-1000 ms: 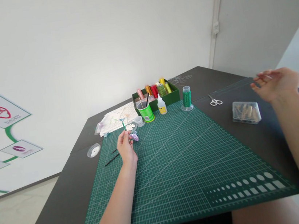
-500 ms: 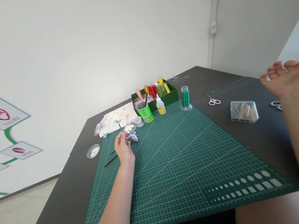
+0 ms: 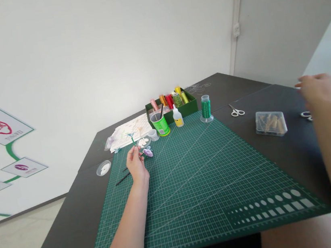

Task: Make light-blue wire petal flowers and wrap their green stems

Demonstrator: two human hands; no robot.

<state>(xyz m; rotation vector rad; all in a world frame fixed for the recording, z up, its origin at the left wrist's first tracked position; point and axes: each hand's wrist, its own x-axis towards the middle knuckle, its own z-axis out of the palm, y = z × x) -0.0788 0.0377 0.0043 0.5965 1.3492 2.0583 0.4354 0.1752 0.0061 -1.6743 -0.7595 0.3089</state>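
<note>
My left hand (image 3: 137, 163) is closed in a pinch above the left part of the green cutting mat (image 3: 192, 185). A small purple artificial flower (image 3: 147, 152) sticks out to the right of its fingers. Just beyond the fingertips rises a thin green stem with a pale blue-green tip (image 3: 131, 137), which seems to be in the same pinch. My right hand (image 3: 319, 86) is raised at the far right, slightly blurred, its fingers curled in. A small whitish bit shows at its fingertips, too unclear to name. Scissors (image 3: 306, 114) lie beneath it, partly hidden by the forearm.
A green box (image 3: 189, 107) of thread spools stands at the back, beside a green can (image 3: 162, 126), a glue bottle (image 3: 178, 118) and a green thread spool (image 3: 205, 108). White-handled scissors (image 3: 237, 112) and a clear plastic box (image 3: 270, 123) lie right. A small dish (image 3: 103, 168) sits left.
My right hand has turned over from palm up with spread fingers to curled fingers. My left hand stays in place with the flower.
</note>
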